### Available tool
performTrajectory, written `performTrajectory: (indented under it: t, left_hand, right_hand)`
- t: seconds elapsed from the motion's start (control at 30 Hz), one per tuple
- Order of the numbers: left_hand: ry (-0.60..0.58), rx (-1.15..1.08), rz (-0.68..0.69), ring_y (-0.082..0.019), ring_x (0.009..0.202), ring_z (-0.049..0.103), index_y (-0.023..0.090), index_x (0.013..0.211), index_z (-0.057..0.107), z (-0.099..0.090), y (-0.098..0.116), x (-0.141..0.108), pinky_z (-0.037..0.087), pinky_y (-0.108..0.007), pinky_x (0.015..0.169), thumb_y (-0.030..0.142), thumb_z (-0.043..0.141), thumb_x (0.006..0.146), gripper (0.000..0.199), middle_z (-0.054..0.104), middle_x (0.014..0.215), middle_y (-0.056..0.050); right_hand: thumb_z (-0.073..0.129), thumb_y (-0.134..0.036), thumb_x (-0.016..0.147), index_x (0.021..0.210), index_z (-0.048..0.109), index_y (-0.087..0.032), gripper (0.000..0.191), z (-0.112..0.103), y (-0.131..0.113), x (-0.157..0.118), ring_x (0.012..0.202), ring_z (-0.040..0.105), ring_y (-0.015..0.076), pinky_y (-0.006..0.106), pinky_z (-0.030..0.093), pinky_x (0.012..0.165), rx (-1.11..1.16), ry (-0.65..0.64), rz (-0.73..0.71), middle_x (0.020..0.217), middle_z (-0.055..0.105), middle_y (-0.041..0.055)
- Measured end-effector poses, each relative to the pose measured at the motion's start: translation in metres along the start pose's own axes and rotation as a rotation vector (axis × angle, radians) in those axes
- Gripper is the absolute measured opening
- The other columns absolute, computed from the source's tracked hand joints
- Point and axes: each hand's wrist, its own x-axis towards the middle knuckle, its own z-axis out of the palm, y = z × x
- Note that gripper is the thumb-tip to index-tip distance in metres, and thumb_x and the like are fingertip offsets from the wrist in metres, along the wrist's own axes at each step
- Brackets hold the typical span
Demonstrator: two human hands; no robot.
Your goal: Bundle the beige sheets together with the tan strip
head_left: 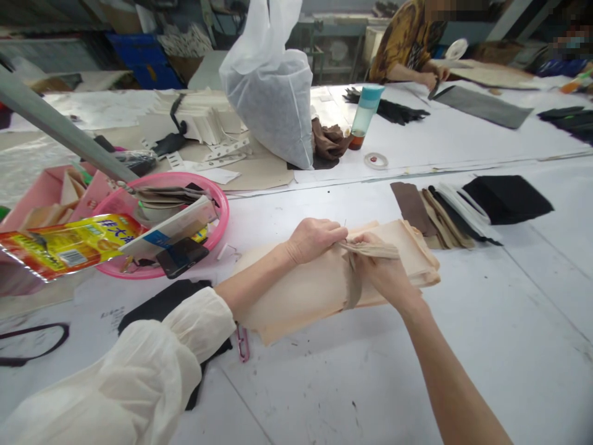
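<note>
Peach cloth in a layered, flat bundle (296, 290) lies on the white table (463, 371), to the right of the pink basket (225, 216) and apart from it. A beige strip (354, 287) goes around the bundle, across the part farther from the basket. The left hand (316, 240), the one nearer the basket, has its thumb and fingertips pressed together on the strip; the right hand (382, 266), farther from the basket, pinches the strip too, with one end lying across its fingers. A black phone (182, 256) leans at the basket's near rim, and a yellow packet (74, 247) overhangs its left side. A white bag (278, 105) stands behind the basket to the right, folded cloths (507, 199) lie well to the basket's right, and a co-worker (403, 46) is far beyond the basket, also to the right
</note>
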Motion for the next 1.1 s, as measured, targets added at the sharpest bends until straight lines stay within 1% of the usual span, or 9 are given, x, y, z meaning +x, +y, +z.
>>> performTrajectory:
  t: [0.07,0.13,0.3,0.47,0.63,0.7,0.8,0.93,1.1]
  left_hand:
    - [-0.05,0.002,0.024,-0.015,0.076,0.057,0.021,0.085,0.063,-0.004,-0.005,0.002,0.03,-0.026,0.059,0.025,0.043,0.097,0.024,0.064,0.081,-0.002]
    - [-0.103,-0.035,0.065,-0.014,0.075,0.057,0.022,0.085,0.063,-0.007,-0.011,0.005,0.029,-0.026,0.059,0.027,0.043,0.097,0.024,0.065,0.082,-0.002]
    - [-0.238,-0.262,0.022,-0.012,0.071,0.055,0.022,0.083,0.064,0.0,-0.028,-0.002,0.028,-0.024,0.06,0.029,0.047,0.094,0.021,0.065,0.079,-0.001]
    - [-0.254,-0.631,-0.258,-0.01,0.058,0.041,0.017,0.063,0.054,0.009,-0.033,-0.009,0.026,-0.023,0.058,0.043,0.052,0.09,0.038,0.048,0.057,0.003]
    - [-0.122,-1.08,-0.496,-0.007,0.051,0.036,0.011,0.074,0.063,0.007,-0.017,-0.001,0.027,-0.02,0.051,0.047,0.054,0.086,0.039,0.043,0.053,0.005]
    - [-0.082,-1.227,-0.563,-0.006,0.045,0.028,0.008,0.081,0.067,0.006,-0.011,0.001,0.02,-0.021,0.046,0.048,0.056,0.087,0.042,0.037,0.047,0.007]
    - [-0.116,-1.457,-0.558,-0.004,0.04,0.023,0.008,0.077,0.066,0.006,-0.006,0.005,0.013,-0.021,0.042,0.05,0.061,0.086,0.043,0.038,0.044,0.007]
    - [-0.218,-1.42,-0.479,-0.002,0.036,0.029,0.012,0.06,0.052,0.005,-0.001,0.01,0.015,-0.02,0.039,0.059,0.05,0.091,0.056,0.044,0.046,0.004]
    - [-0.183,-1.309,-0.346,-0.004,0.039,0.031,0.017,0.053,0.041,0.007,0.008,0.009,0.025,-0.017,0.041,0.049,0.054,0.088,0.048,0.037,0.042,0.006]
  right_hand:
    - [0.044,-0.026,0.091,0.078,0.053,-0.021,0.016,-0.008,-0.007,-0.003,0.065,0.051,0.0151,0.028,0.027,0.056,-0.274,0.009,-0.044,0.082,0.062,0.003]
    - [0.043,-0.024,0.092,0.074,0.051,-0.021,0.02,-0.015,-0.007,-0.008,0.057,0.046,0.0139,0.029,0.019,0.054,-0.467,-0.021,-0.063,0.073,0.06,0.0019]
    - [0.038,-0.034,0.097,0.069,0.049,-0.021,0.033,-0.02,0.021,-0.039,0.049,0.041,0.0134,0.029,0.014,0.053,-0.631,-0.006,-0.051,0.059,0.053,0.0]
    - [0.04,-0.042,0.098,0.066,0.046,-0.022,0.038,-0.015,0.026,-0.054,0.056,0.046,0.0147,0.028,0.026,0.056,-0.303,0.018,0.067,0.06,0.05,-0.0011]
    - [0.05,-0.04,0.095,0.074,0.059,-0.021,0.03,0.009,-0.004,-0.032,0.093,0.058,0.0179,0.029,0.041,0.085,0.353,0.249,0.031,0.095,0.064,0.0048]
    - [0.047,-0.042,0.097,0.074,0.06,-0.021,0.034,0.024,-0.011,-0.022,0.082,0.059,0.0155,0.03,0.043,0.084,0.639,0.328,0.119,0.079,0.063,0.001]
    - [0.051,-0.044,0.096,0.062,0.046,-0.021,0.041,0.043,-0.016,-0.011,0.058,0.047,0.0106,0.028,0.046,0.075,0.918,0.4,0.135,0.057,0.045,-0.0063]
    - [0.051,-0.048,0.095,0.06,0.037,-0.022,0.046,0.049,-0.027,-0.007,0.046,0.03,0.0086,0.024,0.034,0.05,0.983,0.423,0.209,0.051,0.03,-0.0092]
    - [0.051,-0.046,0.094,0.062,0.04,-0.022,0.042,0.037,-0.044,-0.024,0.048,0.034,0.0085,0.024,0.027,0.048,0.719,0.351,0.199,0.052,0.037,-0.0075]
